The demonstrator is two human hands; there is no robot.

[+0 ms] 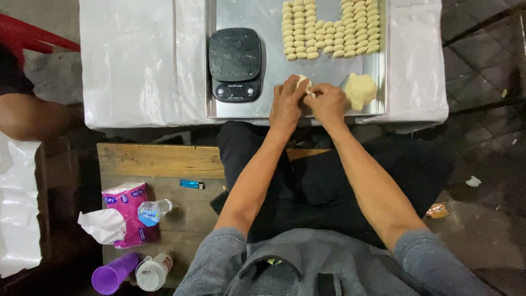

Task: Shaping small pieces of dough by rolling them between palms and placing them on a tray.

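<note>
Hands meet over the near edge of a metal tray (219, 107) on the white-covered desk (137, 60). Left hand (286, 104) and right hand (327, 103) both have a pinching grip on one small dough piece (303, 83) between them. Just right of the right hand sits a bigger dough lump (360, 91); at the tray's far side are rows of shaped dough pieces (329, 30). A black kitchen scale (235, 63) sits left of the hands. Tissue pack (129, 216) and purple cup (112, 274) lie on the wooden bench (159, 161), near left.
</note>
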